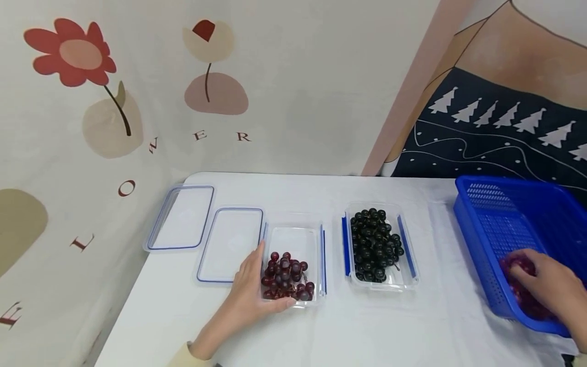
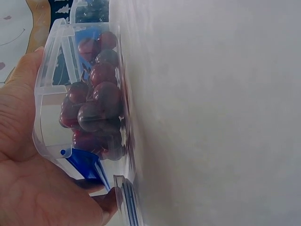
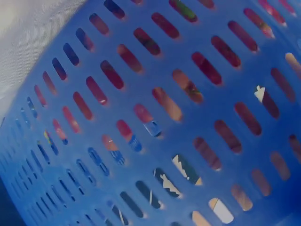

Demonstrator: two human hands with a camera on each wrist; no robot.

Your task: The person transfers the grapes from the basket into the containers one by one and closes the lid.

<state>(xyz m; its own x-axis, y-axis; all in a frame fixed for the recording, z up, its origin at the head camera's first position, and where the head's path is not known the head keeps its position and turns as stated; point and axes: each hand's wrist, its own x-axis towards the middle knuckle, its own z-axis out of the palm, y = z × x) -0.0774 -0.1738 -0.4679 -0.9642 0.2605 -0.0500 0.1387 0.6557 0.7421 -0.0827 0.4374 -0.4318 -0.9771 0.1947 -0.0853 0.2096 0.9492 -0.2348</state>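
Note:
My left hand (image 1: 247, 293) holds the near left corner of a clear plastic container (image 1: 292, 238), thumb along the front and fingers on the left side. A bunch of dark red grapes (image 1: 285, 275) lies in its near half; the left wrist view shows these grapes (image 2: 101, 101) through the wall. Far to the right, my right hand (image 1: 548, 283) reaches into a blue plastic basket (image 1: 479, 265) and grips red grapes (image 1: 527, 300); its fingertips are hidden. In the right wrist view, the slotted basket wall (image 3: 141, 113) covers most of that hand and the grapes.
Between the hands stands another clear container (image 1: 405, 278) with black grapes (image 1: 373, 244), its blue side clips (image 1: 346, 247) folded down. Two clear lids, a nearer lid (image 1: 231, 244) and a farther lid (image 1: 183, 216), lie left on the white table (image 1: 367, 326). A printed curtain (image 1: 302, 86) hangs behind.

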